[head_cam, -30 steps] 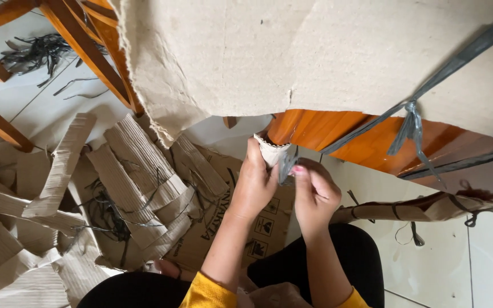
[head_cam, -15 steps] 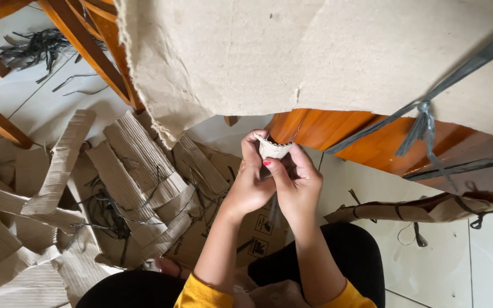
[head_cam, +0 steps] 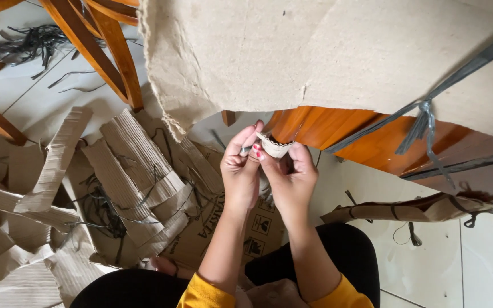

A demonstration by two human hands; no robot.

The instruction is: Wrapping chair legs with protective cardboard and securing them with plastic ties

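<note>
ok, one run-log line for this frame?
left hand: pinching small torn cardboard scrap | right hand: pinching same scrap | below: corrugated cardboard strips

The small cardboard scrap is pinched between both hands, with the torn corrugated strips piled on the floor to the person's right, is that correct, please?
Not quite: the head view shows the torn corrugated strips piled to the person's left. The small cardboard scrap is indeed pinched between the left hand and the right hand.

Cardboard strips (head_cam: 115,177) on floor at left, large cardboard sheet (head_cam: 326,51) ahead over chair (head_cam: 372,142), rolled bundle (head_cam: 417,208) at right
</note>
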